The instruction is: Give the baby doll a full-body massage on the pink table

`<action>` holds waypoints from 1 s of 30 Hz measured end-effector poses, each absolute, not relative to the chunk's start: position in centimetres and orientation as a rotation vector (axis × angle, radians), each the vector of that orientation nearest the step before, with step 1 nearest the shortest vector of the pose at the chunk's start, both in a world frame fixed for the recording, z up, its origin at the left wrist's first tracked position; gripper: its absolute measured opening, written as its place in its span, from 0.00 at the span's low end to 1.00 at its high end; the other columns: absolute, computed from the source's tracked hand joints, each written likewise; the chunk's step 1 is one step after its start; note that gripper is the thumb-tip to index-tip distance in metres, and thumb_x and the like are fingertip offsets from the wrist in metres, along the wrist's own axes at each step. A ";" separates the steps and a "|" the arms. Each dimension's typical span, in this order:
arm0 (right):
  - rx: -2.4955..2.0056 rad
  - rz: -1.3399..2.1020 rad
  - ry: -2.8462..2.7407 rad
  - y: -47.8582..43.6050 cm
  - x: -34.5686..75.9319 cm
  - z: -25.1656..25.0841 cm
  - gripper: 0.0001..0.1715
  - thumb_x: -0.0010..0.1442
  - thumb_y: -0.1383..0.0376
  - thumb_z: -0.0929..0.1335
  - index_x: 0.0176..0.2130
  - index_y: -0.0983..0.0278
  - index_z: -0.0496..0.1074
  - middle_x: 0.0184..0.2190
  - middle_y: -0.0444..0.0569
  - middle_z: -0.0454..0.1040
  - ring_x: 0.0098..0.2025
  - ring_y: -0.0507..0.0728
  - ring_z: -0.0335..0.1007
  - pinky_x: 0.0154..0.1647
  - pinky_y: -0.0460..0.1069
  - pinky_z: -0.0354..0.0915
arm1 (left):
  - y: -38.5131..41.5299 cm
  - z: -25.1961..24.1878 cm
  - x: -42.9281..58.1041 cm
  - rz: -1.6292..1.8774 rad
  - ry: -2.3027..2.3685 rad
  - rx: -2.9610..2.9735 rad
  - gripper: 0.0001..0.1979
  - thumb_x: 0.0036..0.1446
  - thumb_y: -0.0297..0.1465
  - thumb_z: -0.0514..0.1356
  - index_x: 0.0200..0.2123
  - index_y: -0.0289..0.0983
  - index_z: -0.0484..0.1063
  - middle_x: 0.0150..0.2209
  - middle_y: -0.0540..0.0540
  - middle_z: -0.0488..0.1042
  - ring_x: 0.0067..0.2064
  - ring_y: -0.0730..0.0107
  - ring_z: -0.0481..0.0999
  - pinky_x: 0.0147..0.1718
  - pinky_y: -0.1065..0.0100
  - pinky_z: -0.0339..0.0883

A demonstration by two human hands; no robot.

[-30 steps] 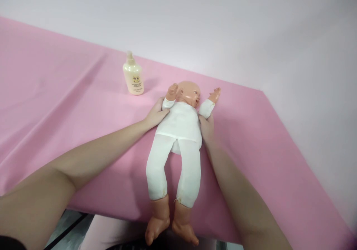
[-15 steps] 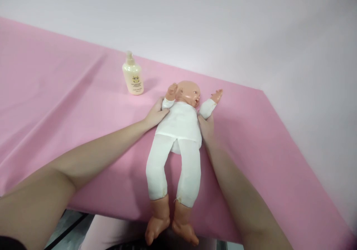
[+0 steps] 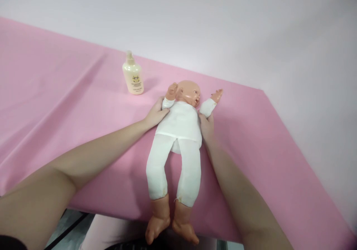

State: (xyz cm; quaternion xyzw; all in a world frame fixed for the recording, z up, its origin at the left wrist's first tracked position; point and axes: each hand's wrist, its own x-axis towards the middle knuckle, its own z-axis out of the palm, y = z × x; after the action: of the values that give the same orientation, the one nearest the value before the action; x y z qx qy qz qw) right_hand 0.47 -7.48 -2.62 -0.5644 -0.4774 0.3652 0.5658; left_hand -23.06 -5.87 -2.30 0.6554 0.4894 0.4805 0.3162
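A baby doll [image 3: 178,123] with a white cloth body lies on its back on the pink tablecloth [image 3: 92,116]. Its head is turned to the right and its bare feet reach past the near table edge. On the doll's left side as I see it, my left hand [image 3: 156,114] grips near the upper arm, thumb on top and the other fingers mostly hidden. My right hand [image 3: 206,127] holds the opposite side just below the raised arm, its thumb against the torso. The fingers beneath the doll are out of sight.
A pale yellow pump bottle [image 3: 133,77] stands upright beyond my left hand, near the back edge of the cloth. Behind the table rises a white wall [image 3: 195,26]. My lap shows under the near edge.
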 end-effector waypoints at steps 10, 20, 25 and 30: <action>-1.331 0.888 -1.074 -7.6 0.4 -2.4 0.26 0.52 0.57 0.67 0.50 0.64 0.69 0.44 0.48 0.74 0.42 0.53 0.67 0.47 0.49 0.65 | -5.9 -2.1 -23.0 1.266 1.300 1.715 0.23 0.52 0.32 0.56 0.53 0.35 0.63 0.51 0.38 0.74 0.54 0.50 0.73 0.57 0.50 0.66; -1.330 0.882 -1.075 -7.7 0.4 -2.3 0.28 0.51 0.57 0.68 0.51 0.64 0.68 0.46 0.48 0.74 0.43 0.53 0.68 0.48 0.50 0.65 | -5.9 -2.3 -23.0 1.286 1.280 1.710 0.23 0.52 0.32 0.57 0.52 0.36 0.63 0.51 0.39 0.75 0.54 0.52 0.74 0.56 0.52 0.67; -1.340 0.894 -1.070 -7.6 0.5 -2.4 0.27 0.51 0.56 0.68 0.50 0.63 0.69 0.44 0.49 0.75 0.42 0.54 0.68 0.46 0.50 0.65 | -5.8 -2.4 -23.0 1.287 1.276 1.711 0.22 0.53 0.32 0.57 0.52 0.37 0.63 0.51 0.40 0.75 0.54 0.52 0.73 0.56 0.51 0.67; -1.343 0.891 -1.070 -7.5 0.5 -2.5 0.26 0.51 0.57 0.68 0.49 0.63 0.69 0.43 0.47 0.74 0.41 0.54 0.68 0.47 0.49 0.65 | -5.8 -2.4 -23.0 1.283 1.291 1.720 0.22 0.53 0.32 0.57 0.52 0.36 0.64 0.50 0.40 0.75 0.53 0.52 0.73 0.55 0.53 0.68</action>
State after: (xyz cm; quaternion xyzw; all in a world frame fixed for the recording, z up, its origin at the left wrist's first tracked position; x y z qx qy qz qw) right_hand 0.47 -7.49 -2.53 -0.5717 -0.4552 0.3793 0.5675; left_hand -23.00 -5.81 -2.38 0.6522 0.4895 0.4866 0.3136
